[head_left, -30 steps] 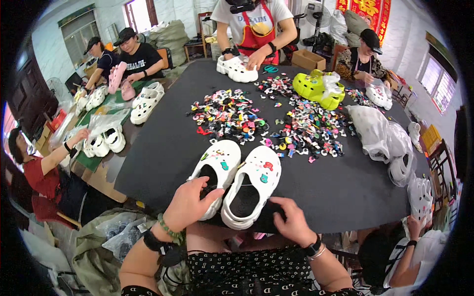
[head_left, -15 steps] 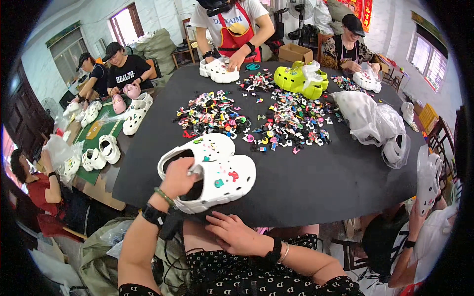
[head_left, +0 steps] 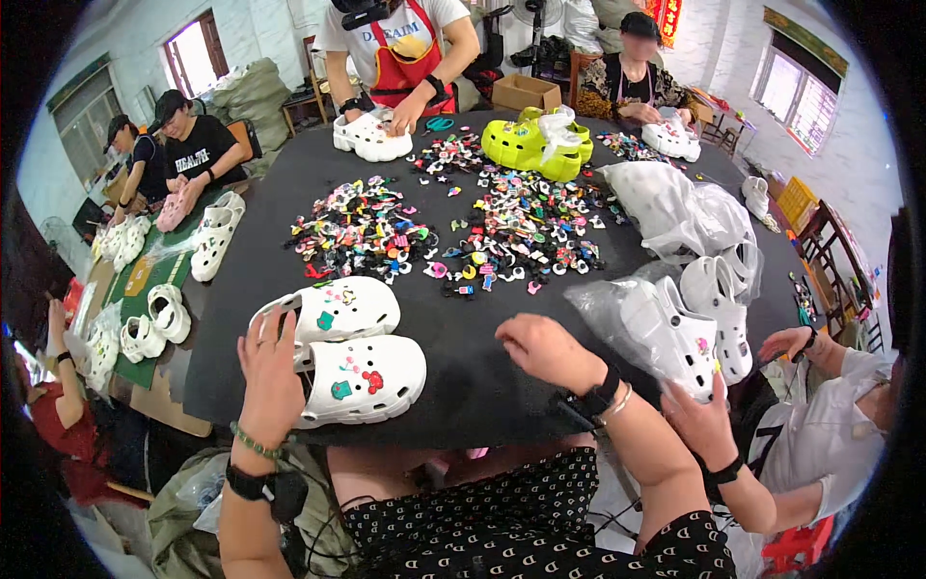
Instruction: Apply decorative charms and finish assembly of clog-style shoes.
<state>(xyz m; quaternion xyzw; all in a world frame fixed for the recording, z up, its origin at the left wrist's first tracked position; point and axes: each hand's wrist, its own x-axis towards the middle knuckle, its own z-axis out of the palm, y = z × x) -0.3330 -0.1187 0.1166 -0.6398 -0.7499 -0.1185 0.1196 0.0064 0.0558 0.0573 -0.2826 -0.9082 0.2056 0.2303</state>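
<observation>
A pair of white clogs lies side by side on the black table: the far clog (head_left: 352,307) and the near clog (head_left: 386,372), with green and red charms on their uppers. My left hand (head_left: 267,372) is at their heel end, fingers stretched and apart, gripping nothing; whether it touches the clogs I cannot tell. To the right of the pair, my right hand (head_left: 555,355) is over the table, fingers loosely bent, with nothing visible in it. Beyond the clogs lie a left heap of small colourful charms (head_left: 362,232) and a right heap of charms (head_left: 531,227).
At the right, a co-worker's hand (head_left: 699,420) touches white clogs (head_left: 666,323) partly in a clear bag. Bagged white clogs (head_left: 675,207) lie behind them. Lime-green clogs (head_left: 535,145) stand farther back. Across the table, a person in a red apron (head_left: 410,68) handles a white clog (head_left: 371,137).
My left hand has let go of the clog and opened. My right hand has moved from the table's front edge rightward over it. The co-worker's white clogs have come onto the table's right side.
</observation>
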